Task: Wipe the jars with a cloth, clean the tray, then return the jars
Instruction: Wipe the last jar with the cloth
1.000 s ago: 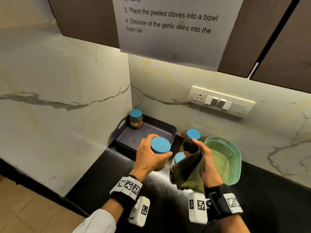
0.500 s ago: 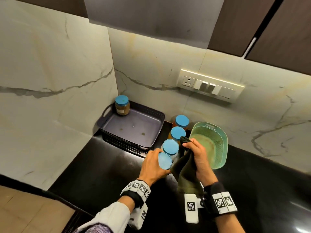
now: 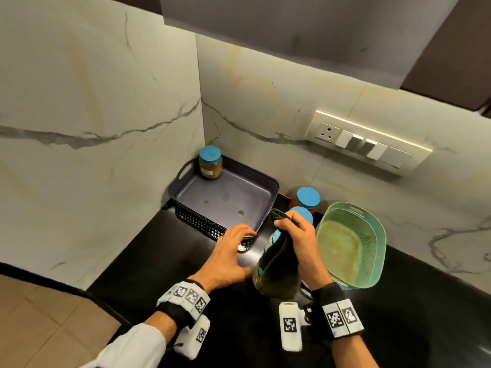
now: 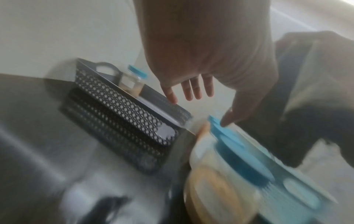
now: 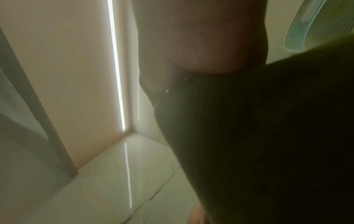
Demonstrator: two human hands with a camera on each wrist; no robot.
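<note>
Left hand (image 3: pixel 229 254) grip spread, empty, beside dark perforated plastic tray (image 3: pixel 198 221) on black worktop (image 3: pixel 148 261). Right hand (image 3: pixel 300 243) grip pinching dark olive cloth (image 3: pixel 279 269) over blue-lidded glass jars (image 3: pixel 301 215) beside tray.

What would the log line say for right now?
left hand: open, reaching over tray edge | right hand: holds dark green cloth | one jar in tray corner

Dark cloth (image 5: pixel 258 144) under right hand (image 5: pixel 201 37)
</note>
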